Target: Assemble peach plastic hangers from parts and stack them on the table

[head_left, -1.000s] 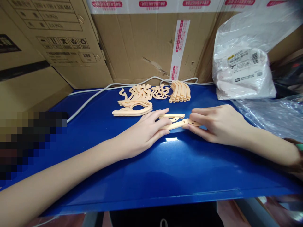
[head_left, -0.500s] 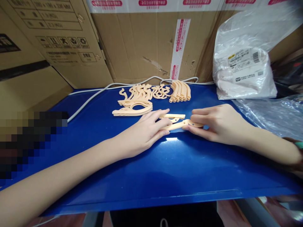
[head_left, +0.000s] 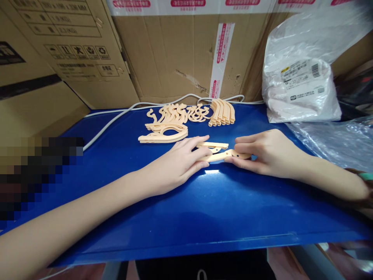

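Between my hands, low over the blue table, is a beige plastic folding-hanger assembly [head_left: 217,156]. Its long front arm has small holes, and a second arm [head_left: 217,145] lies behind it. My left hand [head_left: 183,160] grips the left end between thumb and fingers, covering that part. At the right end, my right hand [head_left: 264,152] pinches a short piece [head_left: 243,156] with holes, which meets the long arm; the fingers hide part of the joint. Behind my left hand, assembled hanger parts [head_left: 163,134] lie stacked.
Along the back lie S-shaped hooks [head_left: 171,112], small curved pieces [head_left: 198,113] and a row of curved arms [head_left: 222,112]. A white cable [head_left: 122,111] runs behind them. Cardboard boxes [head_left: 163,50] stand at the back, a plastic-wrapped package [head_left: 300,85] at right.
The long arm and the short piece have shifted very slightly at the right end. Both hands keep their hold and have barely moved.
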A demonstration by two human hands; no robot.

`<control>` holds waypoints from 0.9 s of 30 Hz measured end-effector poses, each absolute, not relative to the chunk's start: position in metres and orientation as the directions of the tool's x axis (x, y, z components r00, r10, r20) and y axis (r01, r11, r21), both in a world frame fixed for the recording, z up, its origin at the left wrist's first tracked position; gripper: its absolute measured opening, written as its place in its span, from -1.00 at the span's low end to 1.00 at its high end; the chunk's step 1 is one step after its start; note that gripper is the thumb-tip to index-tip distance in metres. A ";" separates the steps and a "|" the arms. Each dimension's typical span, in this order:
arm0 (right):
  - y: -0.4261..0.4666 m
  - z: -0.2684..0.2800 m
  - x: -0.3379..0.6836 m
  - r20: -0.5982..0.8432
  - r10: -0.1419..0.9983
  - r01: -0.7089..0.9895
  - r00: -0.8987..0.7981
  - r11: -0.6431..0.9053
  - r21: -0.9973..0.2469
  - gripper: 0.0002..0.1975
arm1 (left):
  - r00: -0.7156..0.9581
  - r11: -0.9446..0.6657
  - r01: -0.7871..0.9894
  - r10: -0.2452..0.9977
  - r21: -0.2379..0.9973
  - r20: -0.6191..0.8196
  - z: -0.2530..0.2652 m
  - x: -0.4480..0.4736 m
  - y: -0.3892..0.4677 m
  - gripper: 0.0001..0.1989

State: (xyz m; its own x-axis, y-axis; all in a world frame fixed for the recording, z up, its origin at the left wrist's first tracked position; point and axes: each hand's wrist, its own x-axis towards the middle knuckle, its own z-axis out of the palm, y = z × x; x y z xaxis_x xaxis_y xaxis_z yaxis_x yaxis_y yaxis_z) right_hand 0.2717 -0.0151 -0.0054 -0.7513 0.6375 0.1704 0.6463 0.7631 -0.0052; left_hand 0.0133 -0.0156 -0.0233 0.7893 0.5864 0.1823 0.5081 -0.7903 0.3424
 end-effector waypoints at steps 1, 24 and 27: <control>-0.015 -0.005 0.272 0.167 0.635 0.642 -0.754 0.766 -0.017 -0.55 | 0.792 -0.793 0.504 0.583 0.343 0.182 -0.023 0.013 -0.016 -0.71; -0.015 -0.017 0.268 0.201 0.564 0.540 -0.801 0.825 -0.164 -0.59 | 0.830 -0.823 0.490 0.541 0.288 0.133 -0.023 0.014 -0.018 -0.65; -0.016 -0.018 0.267 0.219 0.542 0.517 -0.811 0.840 -0.163 -0.58 | 0.835 -0.824 0.488 0.536 0.288 0.122 -0.021 0.013 -0.018 -0.66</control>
State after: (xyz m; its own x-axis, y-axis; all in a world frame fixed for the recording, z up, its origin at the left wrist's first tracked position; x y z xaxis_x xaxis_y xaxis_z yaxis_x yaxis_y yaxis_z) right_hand 0.2673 -0.0157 -0.0182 -0.8115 0.5417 0.2192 0.5170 0.8403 -0.1627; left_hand 0.0129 -0.0183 -0.0212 0.8350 0.5365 0.1219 0.4876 -0.8243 0.2875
